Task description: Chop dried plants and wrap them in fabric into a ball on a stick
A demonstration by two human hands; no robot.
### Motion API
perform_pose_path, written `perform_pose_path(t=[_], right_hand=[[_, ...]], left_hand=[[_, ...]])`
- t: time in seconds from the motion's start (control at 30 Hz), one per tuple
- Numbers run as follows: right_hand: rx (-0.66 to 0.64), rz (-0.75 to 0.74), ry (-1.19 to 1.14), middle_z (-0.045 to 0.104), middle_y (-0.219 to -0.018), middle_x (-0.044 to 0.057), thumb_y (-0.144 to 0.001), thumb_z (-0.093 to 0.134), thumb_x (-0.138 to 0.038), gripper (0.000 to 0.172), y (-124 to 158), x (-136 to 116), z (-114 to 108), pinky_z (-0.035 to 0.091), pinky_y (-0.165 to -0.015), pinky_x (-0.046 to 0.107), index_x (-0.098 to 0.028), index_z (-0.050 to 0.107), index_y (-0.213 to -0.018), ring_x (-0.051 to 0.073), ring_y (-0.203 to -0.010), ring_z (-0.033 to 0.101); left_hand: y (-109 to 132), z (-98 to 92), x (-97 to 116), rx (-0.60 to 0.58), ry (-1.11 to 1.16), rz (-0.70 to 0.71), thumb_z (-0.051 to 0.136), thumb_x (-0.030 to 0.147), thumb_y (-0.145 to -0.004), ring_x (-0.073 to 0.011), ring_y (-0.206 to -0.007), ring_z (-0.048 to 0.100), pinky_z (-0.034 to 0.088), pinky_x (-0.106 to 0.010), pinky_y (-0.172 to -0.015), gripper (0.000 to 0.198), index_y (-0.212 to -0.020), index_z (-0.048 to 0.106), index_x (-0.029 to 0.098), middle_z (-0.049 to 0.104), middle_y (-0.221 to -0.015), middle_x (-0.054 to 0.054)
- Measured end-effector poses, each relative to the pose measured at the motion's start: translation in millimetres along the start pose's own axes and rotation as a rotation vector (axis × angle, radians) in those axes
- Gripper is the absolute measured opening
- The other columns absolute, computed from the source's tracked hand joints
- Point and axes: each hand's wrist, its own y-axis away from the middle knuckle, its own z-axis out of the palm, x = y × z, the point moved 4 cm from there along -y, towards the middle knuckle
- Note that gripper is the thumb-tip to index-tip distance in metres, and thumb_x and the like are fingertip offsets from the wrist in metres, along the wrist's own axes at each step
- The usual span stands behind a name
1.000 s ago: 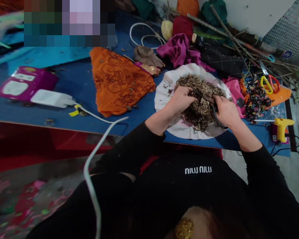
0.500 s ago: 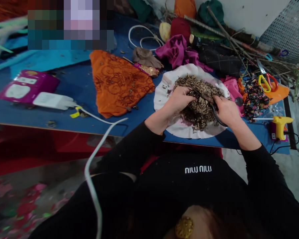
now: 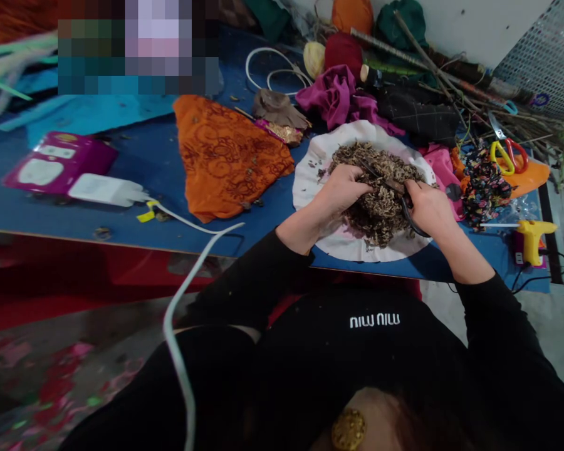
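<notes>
A white paper plate (image 3: 310,172) lies on the blue table (image 3: 141,163), heaped with dry brownish plant bits (image 3: 380,188). My left hand (image 3: 341,191) is closed over a clump of those bits at the heap's left side. My right hand (image 3: 427,207) grips dark-handled scissors (image 3: 397,188), fingers through the loops, with the blades pointing left into the heap toward my left hand. Both hands are over the plate, close together.
An orange patterned cloth (image 3: 225,153) lies left of the plate. A purple box (image 3: 56,163), a white charger (image 3: 106,189) and its cable lie further left. Magenta fabric (image 3: 338,94), yarn balls, twigs, yellow-red scissors (image 3: 507,156) and a yellow glue gun (image 3: 531,238) crowd the back and right.
The hands stay over the plate with barely any shift. The view has drifted slightly.
</notes>
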Motion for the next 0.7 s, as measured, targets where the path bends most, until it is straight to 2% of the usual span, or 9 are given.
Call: perform_pose_path(t=[0.2,0.33,0.43,0.6,0.7], right_hand=[[0.077,-0.015,-0.016,0.07,-0.126,0.022,-0.095,0.046,-0.024,0.047,-0.3,-0.5,-4.1,0.039,-0.068,0.034,-0.011,0.059,-0.138,0.03,-0.097,0.068],[0.069,0.003,-0.018,0.075,-0.114,0.019,-0.095,0.043,-0.02,0.039,-1.6,0.6,-2.2,0.039,-0.068,0.034,-0.013,0.066,-0.127,0.028,-0.093,0.069],[0.076,0.016,-0.076,0.077,-0.11,0.018,-0.094,0.045,-0.021,0.038,-2.3,5.7,-1.2,0.043,-0.071,0.034,-0.014,0.068,-0.124,0.029,-0.094,0.07],[0.169,-0.049,-0.312,0.074,-0.128,0.017,-0.09,0.053,-0.035,0.054,0.4,23.6,-4.6,0.053,-0.087,0.042,-0.016,0.061,-0.14,0.033,-0.108,0.069],[0.17,-0.058,-0.373,0.073,-0.127,0.018,-0.087,0.056,-0.041,0.059,4.3,34.8,-4.8,0.055,-0.091,0.047,-0.016,0.061,-0.141,0.036,-0.11,0.069]], left_hand=[[-0.8,1.7,2.8,-0.028,-0.008,0.067,0.067,0.018,-0.067,-0.0285,-0.089,0.07,0.057,-0.043,-0.089,0.007,-0.073,0.067,0.015,0.071,-0.077,-0.006],[-0.1,0.5,2.9,-0.018,-0.039,0.038,0.067,0.018,-0.067,-0.028,-0.085,0.07,0.058,-0.042,-0.086,0.006,-0.072,0.068,0.014,0.071,-0.076,-0.006],[0.0,-1.5,3.2,-0.026,-0.023,0.046,0.068,0.018,-0.069,-0.0281,-0.091,0.072,0.058,-0.042,-0.091,0.015,-0.082,0.074,0.014,0.075,-0.081,-0.005],[-2.4,-5.7,3.7,-0.085,0.15,0.045,0.072,0.022,-0.074,-0.028,-0.099,0.074,0.059,-0.042,-0.095,0.034,-0.107,0.076,0.017,0.079,-0.097,-0.006],[-4.5,-9.0,6.5,-0.045,0.231,0.098,0.074,0.021,-0.074,-0.0278,-0.102,0.074,0.06,-0.043,-0.097,0.039,-0.113,0.074,0.018,0.079,-0.103,-0.006]])
